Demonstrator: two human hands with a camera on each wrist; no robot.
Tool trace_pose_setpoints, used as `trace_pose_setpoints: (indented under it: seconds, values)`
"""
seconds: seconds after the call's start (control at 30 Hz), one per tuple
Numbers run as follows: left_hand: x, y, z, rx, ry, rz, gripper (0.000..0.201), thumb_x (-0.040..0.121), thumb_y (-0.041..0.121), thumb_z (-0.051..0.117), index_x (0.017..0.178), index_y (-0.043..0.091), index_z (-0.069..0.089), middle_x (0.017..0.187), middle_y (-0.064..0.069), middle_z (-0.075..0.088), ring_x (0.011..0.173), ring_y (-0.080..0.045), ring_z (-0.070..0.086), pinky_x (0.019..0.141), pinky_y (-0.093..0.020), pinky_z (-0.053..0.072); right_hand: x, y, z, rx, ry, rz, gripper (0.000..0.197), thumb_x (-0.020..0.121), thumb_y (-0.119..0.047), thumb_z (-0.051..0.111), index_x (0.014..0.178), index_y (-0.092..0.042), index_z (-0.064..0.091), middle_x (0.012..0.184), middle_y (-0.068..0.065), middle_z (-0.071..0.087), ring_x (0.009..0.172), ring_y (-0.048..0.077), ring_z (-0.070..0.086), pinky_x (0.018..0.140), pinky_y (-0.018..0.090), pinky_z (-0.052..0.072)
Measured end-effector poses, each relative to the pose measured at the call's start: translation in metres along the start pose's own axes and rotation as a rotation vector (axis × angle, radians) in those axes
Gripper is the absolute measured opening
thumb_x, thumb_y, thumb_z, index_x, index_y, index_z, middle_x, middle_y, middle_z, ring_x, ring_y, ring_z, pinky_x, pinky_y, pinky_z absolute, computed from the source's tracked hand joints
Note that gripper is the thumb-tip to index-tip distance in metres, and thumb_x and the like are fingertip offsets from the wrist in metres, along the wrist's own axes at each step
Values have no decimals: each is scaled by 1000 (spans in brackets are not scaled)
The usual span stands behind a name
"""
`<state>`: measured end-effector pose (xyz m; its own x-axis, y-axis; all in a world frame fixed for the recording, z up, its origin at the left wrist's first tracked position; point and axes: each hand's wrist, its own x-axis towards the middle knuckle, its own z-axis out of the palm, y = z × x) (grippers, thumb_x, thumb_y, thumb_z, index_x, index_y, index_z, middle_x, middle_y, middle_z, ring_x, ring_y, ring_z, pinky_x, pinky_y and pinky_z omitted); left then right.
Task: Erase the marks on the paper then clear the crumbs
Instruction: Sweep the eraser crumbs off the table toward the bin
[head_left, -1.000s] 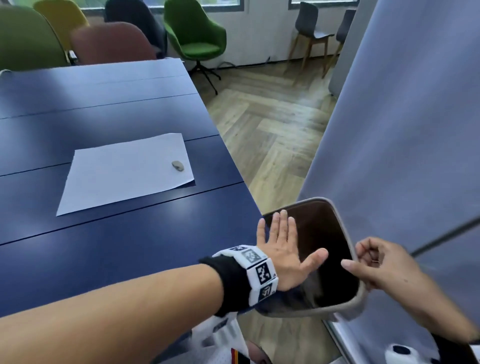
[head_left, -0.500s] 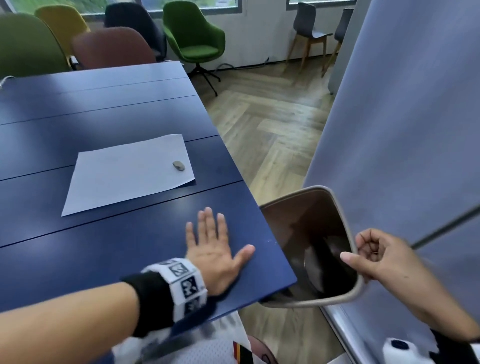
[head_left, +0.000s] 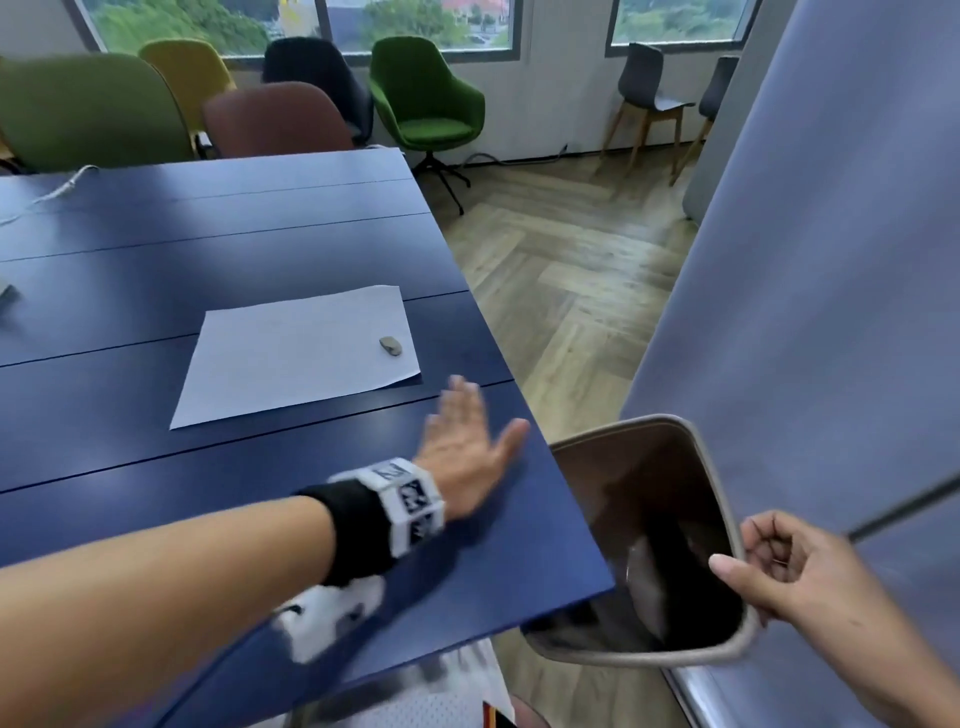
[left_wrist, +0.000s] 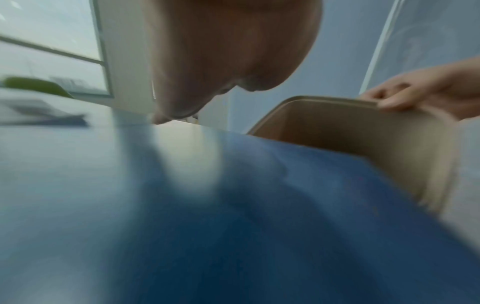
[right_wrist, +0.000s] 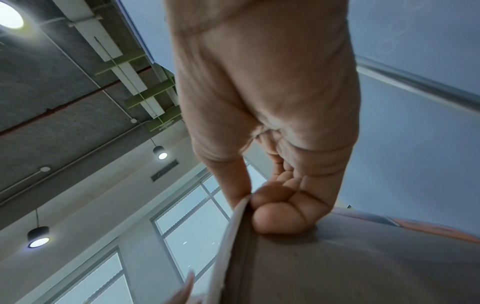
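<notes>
A white sheet of paper (head_left: 296, 353) lies on the blue table (head_left: 156, 499), with a small grey eraser (head_left: 390, 345) near its right edge. My left hand (head_left: 467, 447) lies flat and open on the tabletop just below the paper's right corner, fingers straight, blurred by motion. My right hand (head_left: 779, 566) grips the rim of a beige bin (head_left: 722, 493) held tilted against the table's right edge; thumb and curled fingers pinch that rim (right_wrist: 244, 226). The bin (left_wrist: 350, 131) sits just past the table edge. No crumbs are visible at this size.
Grey partition panels (head_left: 831, 260) stand close on the right, behind the bin. Coloured chairs (head_left: 426, 98) line the table's far end. A white cable (head_left: 47, 195) lies at the far left of the table. Wooden floor (head_left: 561, 291) shows between table and partition.
My left hand came back from over the bin's mouth onto the table, then slid forward and right toward the paper's corner. The right hand kept hold of the bin, which tilted a little.
</notes>
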<state>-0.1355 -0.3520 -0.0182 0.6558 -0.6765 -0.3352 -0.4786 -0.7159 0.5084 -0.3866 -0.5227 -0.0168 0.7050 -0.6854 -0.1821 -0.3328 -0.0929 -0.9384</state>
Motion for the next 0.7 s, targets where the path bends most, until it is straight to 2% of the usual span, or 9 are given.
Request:
trace_pose_setpoints:
  seconds: [0.1, 0.17, 0.3, 0.4, 0.47, 0.53, 0.6, 0.63, 0.7]
  values:
    - [11, -48, -15, 240, 26, -258, 94, 95, 70, 14, 152, 5, -21, 158, -13, -33, 146, -25, -29, 120, -46, -14, -1, 4, 2, 37, 6, 16, 22, 74, 13, 72, 77, 3, 52, 55, 4, 43, 41, 7, 39, 36, 15, 38]
    - [12, -52, -8, 327, -3, -249, 101, 89, 78, 12, 152, 6, -22, 157, -13, -34, 145, -25, -32, 118, -48, -18, 0, 5, 4, 51, 5, 14, 22, 74, 14, 71, 76, 2, 53, 53, 2, 43, 40, 6, 39, 36, 14, 37]
    - [6, 1, 32, 399, -140, 85, 110, 82, 87, 10, 154, 10, -20, 159, -9, -32, 142, -21, -37, 116, -49, -21, 3, 11, 9, 35, -12, -6, 22, 74, 14, 72, 75, 3, 53, 51, 1, 43, 39, 4, 38, 36, 13, 37]
    - [-16, 45, 57, 370, -368, 403, 125, 64, 96, -9, 157, 13, -10, 165, -2, -16, 147, -10, -24, 117, -47, -21, 7, 16, 12, 44, -36, 7, 23, 73, 17, 71, 74, 3, 52, 46, -1, 43, 37, 5, 38, 35, 12, 35]
    - [-36, 51, 57, 198, -436, 478, 100, 85, 80, 2, 157, 13, -10, 166, 1, -12, 148, -5, -18, 120, -38, -16, 10, 21, 14, 77, -46, 19, 25, 71, 17, 72, 74, 4, 51, 45, -1, 43, 37, 5, 37, 35, 11, 34]
    - [-58, 29, 44, 62, -338, 373, 83, 99, 65, 17, 156, 14, -17, 163, 1, -22, 147, -5, -23, 121, -31, -13, 10, 22, 16, 104, -43, 18, 34, 60, 6, 81, 75, 4, 50, 46, 1, 44, 37, 6, 38, 36, 11, 35]
    - [-79, -13, 29, 151, -158, 160, 89, 96, 69, 17, 151, 15, -28, 157, 0, -36, 143, -10, -33, 120, -32, -15, 10, 26, 18, 95, -40, 4, 40, 53, -3, 83, 75, 5, 51, 47, 0, 45, 39, 7, 39, 37, 11, 35]
    - [-88, -37, 20, 235, -81, 42, 96, 87, 78, 7, 147, 14, -33, 154, -1, -41, 141, -13, -38, 120, -35, -17, 9, 27, 19, 98, -47, 0, 35, 59, 4, 82, 75, 4, 51, 47, -1, 45, 40, 6, 39, 37, 11, 35]
    - [-101, -75, 2, 337, -8, -171, 117, 56, 92, -21, 140, 12, -40, 148, -6, -48, 137, -18, -43, 118, -41, -20, 9, 30, 19, 90, -53, -1, 27, 66, 10, 77, 75, 3, 52, 48, -2, 45, 42, 4, 39, 39, 12, 36]
